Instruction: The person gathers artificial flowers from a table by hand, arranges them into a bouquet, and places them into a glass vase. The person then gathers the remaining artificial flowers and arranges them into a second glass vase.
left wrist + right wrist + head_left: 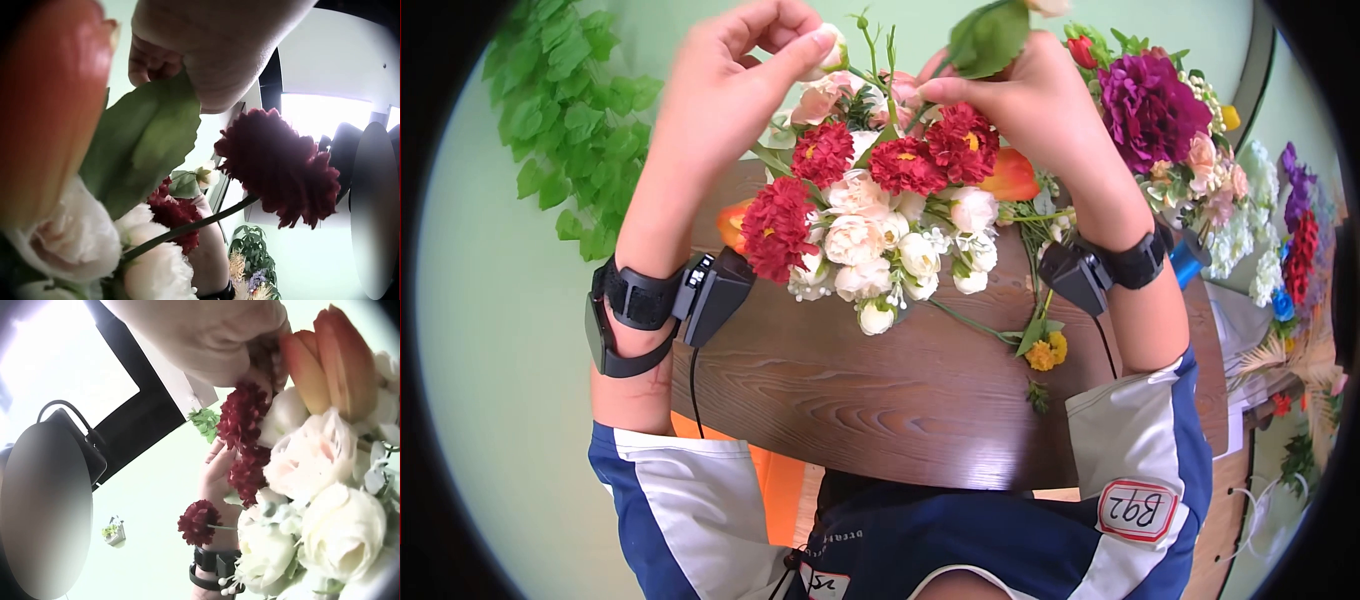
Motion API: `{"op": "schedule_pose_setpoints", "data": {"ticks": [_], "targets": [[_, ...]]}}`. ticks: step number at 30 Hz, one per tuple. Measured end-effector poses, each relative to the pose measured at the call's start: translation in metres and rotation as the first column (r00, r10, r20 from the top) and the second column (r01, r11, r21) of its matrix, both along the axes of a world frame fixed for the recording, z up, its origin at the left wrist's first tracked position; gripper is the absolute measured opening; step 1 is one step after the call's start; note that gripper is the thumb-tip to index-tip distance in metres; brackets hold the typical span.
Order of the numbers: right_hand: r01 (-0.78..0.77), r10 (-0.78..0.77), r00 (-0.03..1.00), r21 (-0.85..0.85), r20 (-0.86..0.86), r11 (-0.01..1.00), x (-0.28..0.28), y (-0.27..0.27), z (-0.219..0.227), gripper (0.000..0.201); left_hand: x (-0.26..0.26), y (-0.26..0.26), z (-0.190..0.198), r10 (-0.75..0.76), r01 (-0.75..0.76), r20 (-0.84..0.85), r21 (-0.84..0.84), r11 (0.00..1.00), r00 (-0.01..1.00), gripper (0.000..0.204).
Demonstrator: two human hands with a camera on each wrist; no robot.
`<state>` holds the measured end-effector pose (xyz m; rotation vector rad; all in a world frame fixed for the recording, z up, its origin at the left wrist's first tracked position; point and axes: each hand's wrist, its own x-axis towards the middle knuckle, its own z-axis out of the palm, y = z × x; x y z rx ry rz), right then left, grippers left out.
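A full bouquet of pale pink and white roses [860, 240], red flowers [777, 228] and orange tulips [1006, 176] stands over the brown table [850, 400]. At its far left side the left hand [735, 85] pinches a small white bud [830, 55] between thumb and finger. Behind the red flowers the right hand [1025, 105] has thumb and fingers closed round a stem with a large green leaf [988, 40]. In the left wrist view a red flower [281, 169] leans out on its stem below the left hand [219, 50]. The right hand's fingertips are partly hidden in the right wrist view.
Green leaf vines [570, 120] hang at the left. A second arrangement with a large purple flower [1155, 110] stands at the right, beside a blue object [1190, 258]. A yellow flower [1046, 351] and a green sprig [1037, 396] lie on the table's near right.
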<state>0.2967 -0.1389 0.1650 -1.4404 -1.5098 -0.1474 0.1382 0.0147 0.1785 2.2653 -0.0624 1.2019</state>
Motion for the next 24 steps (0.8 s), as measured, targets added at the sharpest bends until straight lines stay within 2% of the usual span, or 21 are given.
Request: {"op": "schedule_pose_setpoints", "data": {"ticks": [1, 2, 4, 5, 6, 8, 9, 10, 12, 16, 18, 19, 20, 22, 23, 24], "targets": [[-0.049, 0.051, 0.996, -0.037, 0.070, 0.998, 0.001, 0.001, 0.003, 0.018, 0.000, 0.001, 0.001, 0.031, -0.030, -0.017, 0.011, 0.999, 0.999, 0.011], [-0.045, 0.047, 0.997, -0.039, 0.066, 0.998, 0.001, 0.001, 0.006, 0.018, 0.001, 0.002, 0.001, 0.026, -0.026, -0.021, 0.009, 1.000, 0.999, 0.011], [-0.224, 0.238, 0.966, -0.127, 0.106, 0.966, 0.003, 0.000, 0.011, 0.018, 0.002, 0.005, 0.001, 0.037, -0.036, -0.043, 0.019, 0.999, 0.998, 0.012], [-0.229, 0.229, 0.973, -0.097, -0.007, 0.969, 0.006, 0.012, 0.004, 0.017, 0.004, 0.005, 0.000, 0.036, -0.035, -0.044, 0.018, 0.999, 0.998, 0.012], [-0.229, 0.229, 0.973, -0.097, -0.008, 0.969, 0.012, 0.020, 0.000, 0.017, 0.005, 0.006, -0.003, 0.021, -0.021, -0.056, 0.001, 1.000, 0.998, 0.011], [-0.156, 0.184, 0.926, -0.108, 0.329, 0.982, 0.019, 0.031, -0.009, 0.020, 0.007, 0.006, -0.009, 0.006, -0.007, -0.065, -0.015, 1.000, 0.998, 0.010], [-0.186, 0.208, 0.946, -0.107, 0.249, 0.977, 0.021, 0.038, -0.014, 0.020, 0.007, 0.006, -0.011, 0.001, -0.002, -0.065, -0.011, 1.000, 0.998, 0.010], [-0.187, 0.208, 0.946, -0.105, 0.247, 0.977, 0.019, 0.037, -0.012, 0.020, 0.007, 0.005, -0.011, -0.003, 0.003, -0.067, -0.008, 1.000, 0.998, 0.009], [-0.116, 0.173, 0.957, -0.240, 0.231, 0.964, 0.013, 0.031, -0.005, 0.021, 0.005, 0.005, -0.009, 0.002, -0.003, -0.072, -0.003, 1.000, 0.997, 0.009], [-0.161, 0.209, 0.969, -0.307, 0.131, 0.938, 0.014, 0.022, 0.000, 0.019, 0.000, 0.005, -0.007, 0.004, -0.005, -0.089, -0.013, 1.000, 0.996, 0.008], [-0.096, 0.070, 0.994, -0.338, -0.088, 0.936, 0.013, 0.017, 0.006, 0.023, 0.001, 0.003, -0.008, -0.013, 0.013, -0.078, -0.003, 1.000, 0.997, 0.008], [-0.152, 0.099, 0.975, -0.269, -0.202, 0.951, 0.009, 0.017, 0.006, 0.029, 0.002, 0.002, -0.010, -0.031, 0.032, -0.066, 0.008, 0.999, 0.997, 0.008], [-0.152, 0.098, 0.975, -0.272, -0.202, 0.950, 0.005, 0.013, 0.010, 0.029, 0.003, 0.001, -0.011, -0.031, 0.031, -0.066, 0.005, 0.999, 0.997, 0.008], [-0.200, 0.095, 0.929, -0.271, -0.358, 0.941, -0.004, 0.002, 0.021, 0.018, 0.005, -0.001, -0.013, -0.067, 0.063, -0.115, -0.043, 0.997, 0.991, 0.007], [-0.176, 0.109, 0.928, -0.161, -0.358, 0.971, -0.006, 0.011, 0.013, 0.018, 0.005, -0.002, -0.013, -0.068, 0.063, -0.117, -0.044, 0.997, 0.991, 0.007], [-0.176, 0.108, 0.926, -0.161, -0.361, 0.971, -0.003, 0.015, 0.009, 0.018, 0.006, -0.003, -0.013, -0.050, 0.046, -0.122, -0.036, 0.998, 0.991, 0.008]]}}
